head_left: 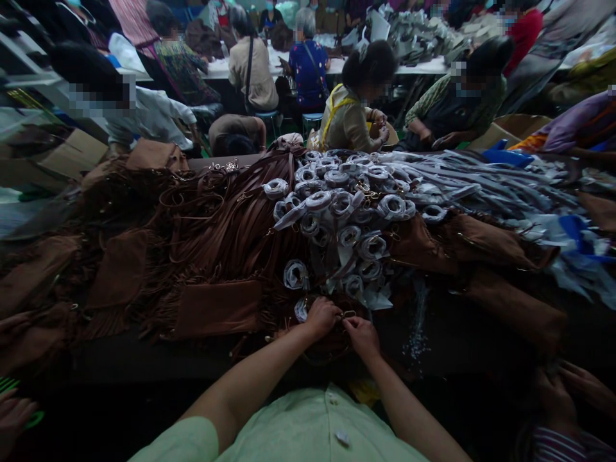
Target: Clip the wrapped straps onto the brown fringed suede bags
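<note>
The left hand (323,317) and the right hand (362,335) meet at the near edge of the counter (120,362), in front of the green shirt (308,427). A metal clasp (348,314) is located between the fingertips of both hands, above dark brown material (327,346). Right grip: thumb and index finger pressed together, pinching the clasp. Left grip: fingers bent, tips at the clasp; the back of the hand hides whether they are closed. A small wrapped coil (301,310) lies just beside the left hand. A brown fringed bag (216,308) lies flat to the left of the hands. Beyond it, long brown straps (233,231) are heaped lengthwise. Plastic-wrapped coils (320,200) are piled beyond the hands, and further brown bags (513,305) lie to the right. Small white bits (416,346) are scattered on the counter, right of the right hand. Seated people (253,74) occupy the far side.
</note>
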Demonstrator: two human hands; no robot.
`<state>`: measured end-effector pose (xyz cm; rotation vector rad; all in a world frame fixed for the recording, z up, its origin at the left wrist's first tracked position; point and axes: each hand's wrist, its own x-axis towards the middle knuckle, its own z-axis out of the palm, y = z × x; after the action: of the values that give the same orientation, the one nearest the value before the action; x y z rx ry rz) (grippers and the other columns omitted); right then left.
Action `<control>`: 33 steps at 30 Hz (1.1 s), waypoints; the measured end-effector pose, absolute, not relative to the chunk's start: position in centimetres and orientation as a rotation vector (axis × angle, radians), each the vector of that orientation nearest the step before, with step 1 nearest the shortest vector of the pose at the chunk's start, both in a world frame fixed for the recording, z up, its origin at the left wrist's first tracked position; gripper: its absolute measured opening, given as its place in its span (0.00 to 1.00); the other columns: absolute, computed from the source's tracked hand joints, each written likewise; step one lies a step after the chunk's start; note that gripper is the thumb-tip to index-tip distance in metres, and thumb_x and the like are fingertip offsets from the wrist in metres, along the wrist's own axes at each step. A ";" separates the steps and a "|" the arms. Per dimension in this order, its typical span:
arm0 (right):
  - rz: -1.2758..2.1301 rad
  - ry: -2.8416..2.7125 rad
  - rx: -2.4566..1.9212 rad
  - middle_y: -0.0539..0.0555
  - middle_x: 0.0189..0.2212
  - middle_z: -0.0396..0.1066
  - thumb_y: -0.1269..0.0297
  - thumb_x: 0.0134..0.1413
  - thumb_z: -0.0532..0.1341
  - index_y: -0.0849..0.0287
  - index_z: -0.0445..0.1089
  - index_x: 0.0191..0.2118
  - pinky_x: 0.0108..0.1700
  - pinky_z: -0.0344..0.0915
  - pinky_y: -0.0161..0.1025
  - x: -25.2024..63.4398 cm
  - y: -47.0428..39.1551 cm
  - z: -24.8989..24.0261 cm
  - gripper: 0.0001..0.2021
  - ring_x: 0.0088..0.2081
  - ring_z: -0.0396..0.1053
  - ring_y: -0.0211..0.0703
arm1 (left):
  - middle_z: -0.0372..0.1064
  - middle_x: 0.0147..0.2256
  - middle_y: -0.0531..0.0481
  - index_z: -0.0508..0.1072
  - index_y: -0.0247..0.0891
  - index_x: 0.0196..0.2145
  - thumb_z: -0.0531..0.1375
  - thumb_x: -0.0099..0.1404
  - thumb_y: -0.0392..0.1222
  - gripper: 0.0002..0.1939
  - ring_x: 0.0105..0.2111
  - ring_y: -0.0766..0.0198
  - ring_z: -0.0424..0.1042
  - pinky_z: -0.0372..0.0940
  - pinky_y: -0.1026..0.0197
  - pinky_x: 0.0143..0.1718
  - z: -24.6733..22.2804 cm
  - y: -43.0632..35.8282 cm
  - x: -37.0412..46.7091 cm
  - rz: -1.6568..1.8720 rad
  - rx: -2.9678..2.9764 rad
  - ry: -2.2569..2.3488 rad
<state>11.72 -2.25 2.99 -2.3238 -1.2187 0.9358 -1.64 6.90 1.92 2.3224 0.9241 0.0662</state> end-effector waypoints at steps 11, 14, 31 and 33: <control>0.930 -1.199 -2.368 0.53 0.28 0.76 0.51 0.50 0.55 0.53 0.76 0.33 0.30 0.61 0.34 11.6 -2.3 2.8 0.16 0.30 0.72 0.43 | 0.75 0.35 0.51 0.77 0.44 0.38 0.54 0.62 0.43 0.12 0.37 0.64 0.70 0.56 0.62 0.46 3.3 7.5 -1.6 -0.014 2.119 0.877; 0.959 -1.275 -2.291 0.53 0.29 0.76 0.50 0.50 0.55 0.54 0.76 0.32 0.33 0.62 0.34 11.9 -2.5 2.8 0.17 0.31 0.72 0.42 | 0.75 0.33 0.52 0.77 0.44 0.36 0.60 0.55 0.46 0.11 0.34 0.64 0.71 0.60 0.66 0.38 3.5 8.0 -1.1 -0.130 1.938 1.001; 1.209 -0.898 -1.803 0.54 0.28 0.73 0.51 0.50 0.54 0.61 0.71 0.41 0.30 0.67 0.36 14.7 -2.7 1.9 0.20 0.27 0.70 0.40 | 0.69 0.31 0.53 0.67 0.38 0.37 0.49 0.62 0.39 0.09 0.31 0.68 0.67 0.60 0.66 0.33 3.4 5.4 1.0 0.281 1.682 1.024; 1.155 -0.705 -1.826 0.54 0.27 0.74 0.48 0.46 0.58 0.61 0.71 0.41 0.26 0.67 0.35 14.9 -2.4 2.2 0.22 0.24 0.69 0.39 | 0.68 0.29 0.54 0.66 0.37 0.37 0.49 0.62 0.38 0.09 0.27 0.69 0.66 0.59 0.67 0.29 2.8 5.3 1.2 0.331 1.546 1.000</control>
<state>14.88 -2.38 2.16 -1.8258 -0.7051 1.1554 1.17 5.34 2.82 1.5456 1.0002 0.3311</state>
